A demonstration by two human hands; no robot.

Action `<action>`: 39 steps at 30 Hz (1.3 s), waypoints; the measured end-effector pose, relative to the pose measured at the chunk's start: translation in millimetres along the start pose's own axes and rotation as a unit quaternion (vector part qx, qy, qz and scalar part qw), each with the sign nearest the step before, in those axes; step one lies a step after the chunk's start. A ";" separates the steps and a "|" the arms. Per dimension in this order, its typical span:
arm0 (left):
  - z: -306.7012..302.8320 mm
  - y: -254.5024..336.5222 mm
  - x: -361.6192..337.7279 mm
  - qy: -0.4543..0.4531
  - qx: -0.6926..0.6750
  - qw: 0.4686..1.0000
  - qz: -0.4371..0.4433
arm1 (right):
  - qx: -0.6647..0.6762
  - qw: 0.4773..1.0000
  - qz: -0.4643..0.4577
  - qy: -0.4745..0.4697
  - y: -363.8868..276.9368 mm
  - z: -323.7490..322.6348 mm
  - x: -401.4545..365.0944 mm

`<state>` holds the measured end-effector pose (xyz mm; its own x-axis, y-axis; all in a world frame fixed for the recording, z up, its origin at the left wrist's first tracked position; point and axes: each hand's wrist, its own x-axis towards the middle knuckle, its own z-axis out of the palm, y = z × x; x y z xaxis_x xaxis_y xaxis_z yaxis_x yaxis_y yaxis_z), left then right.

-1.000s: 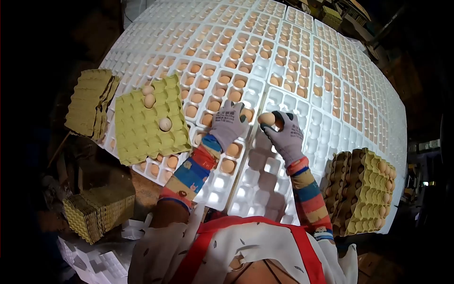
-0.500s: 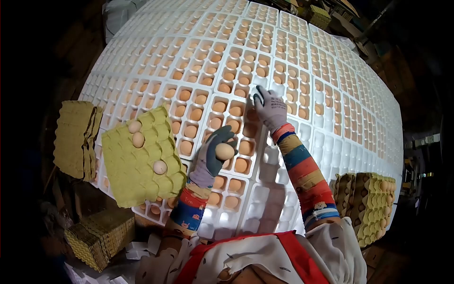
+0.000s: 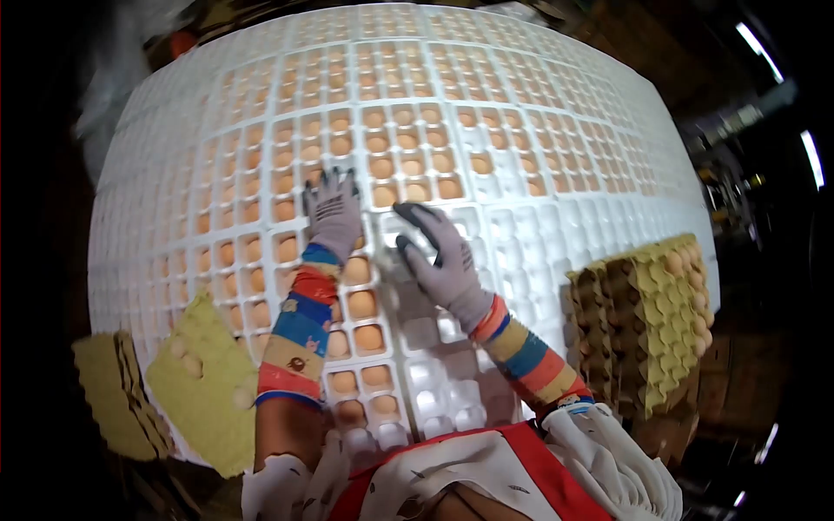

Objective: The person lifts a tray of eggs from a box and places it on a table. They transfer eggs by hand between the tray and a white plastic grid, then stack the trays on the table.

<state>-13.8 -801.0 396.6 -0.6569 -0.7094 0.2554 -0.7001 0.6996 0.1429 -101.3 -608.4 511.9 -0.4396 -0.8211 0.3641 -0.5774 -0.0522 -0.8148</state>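
Note:
My left hand [image 3: 334,213], in a light glove with dark fingertips, lies palm down over brown eggs in a white foam tray, its fingers stretched out and slightly apart. Whatever is under its palm is hidden. To its right, my right hand [image 3: 441,265], gloved alike, hovers over a foam tray [image 3: 426,330] whose cells hold no eggs; its thumb and fingers are apart with nothing between them. Beyond the right hand is a tray filled with brown eggs [image 3: 410,165]. More brown eggs [image 3: 362,304] sit in cells beside my left forearm.
Foam trays of eggs spread across the wide surface. A yellow-green pulp egg carton [image 3: 204,399] with several eggs lies at the lower left, beside stacked cartons [image 3: 117,395]. At the right, pulp cartons [image 3: 656,347] stand on edge, with eggs along the outer side.
The view has turned and shifted. My left hand has moved forward from near my body and turned palm down; the egg it held no longer shows. My right hand has drawn back towards me.

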 end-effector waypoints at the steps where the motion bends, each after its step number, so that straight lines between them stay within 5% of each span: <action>1: -1.7 5.9 -1.8 -0.052 0.046 0.998 -0.010 | 0.040 0.999 0.025 -0.023 -19.2 -30.7 -24.5; 4: 9.9 2.3 -1.6 0.021 0.029 0.999 0.007 | 0.081 0.996 0.028 -0.025 -59.8 -126.0 -82.8; 7: 14.1 -7.1 4.3 0.027 -0.018 0.999 -0.002 | -0.151 0.980 0.084 0.103 -98.8 -238.2 -116.6; 10: 0.8 2.0 4.8 0.050 0.028 0.998 -0.012 | -0.422 0.868 0.134 0.224 -83.8 -338.7 -118.4; 11: -13.9 23.3 3.1 0.025 0.015 0.998 -0.055 | -0.378 0.851 0.288 0.225 -67.1 -369.5 -116.0; 12: -30.0 49.9 3.9 0.001 0.005 0.995 -0.103 | -0.397 0.848 0.301 0.181 -35.6 -398.5 -113.2; 14: -26.7 97.0 11.4 0.111 -0.210 0.970 0.050 | -0.403 0.893 0.198 0.034 7.2 -423.6 -99.8; 16: -88.4 190.2 -4.5 0.108 -0.358 0.916 0.147 | -0.475 0.844 0.226 -0.105 14.9 -426.9 -78.7; 21: -177.8 346.8 -43.7 0.031 -0.427 0.863 0.268 | -0.311 0.917 0.207 -0.138 26.1 -457.4 -71.6; 28: -183.4 463.9 -32.1 -0.140 -0.317 0.882 0.319 | -0.218 0.958 0.154 -0.110 42.0 -477.2 -86.4; 30: -200.9 481.4 -31.8 -0.267 -0.225 0.887 0.303 | -0.083 0.975 0.204 -0.043 25.2 -494.5 -92.5; 33: -175.8 484.4 -32.2 -0.164 -0.270 0.916 0.248 | 0.324 0.917 0.193 0.126 38.7 -542.8 -121.1; 34: -182.2 481.7 -31.9 -0.171 -0.292 0.914 0.224 | 0.216 0.962 0.072 0.148 56.0 -545.2 -133.4; 36: -164.5 474.3 -18.8 -0.146 -0.545 0.807 0.173 | 0.244 0.922 0.274 0.121 61.0 -563.3 -124.6; 37: -162.1 471.9 -4.4 -0.117 -0.659 0.736 0.106 | -0.083 0.936 0.335 0.073 31.1 -548.6 -115.7; 38: -181.8 471.5 -2.9 -0.192 -0.833 0.517 -0.052 | -0.318 0.901 0.293 -0.043 4.4 -531.9 -108.5; 39: -172.0 470.9 10.1 -0.192 -0.852 0.487 -0.024 | -0.475 0.856 0.190 -0.079 4.1 -510.6 -111.4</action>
<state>-301.9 -464.1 630.9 -0.8836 -0.4641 0.0614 0.3159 -0.4944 0.8098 -406.0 -226.9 698.3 -0.6646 -0.7466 0.0281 -0.7450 0.6595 -0.1000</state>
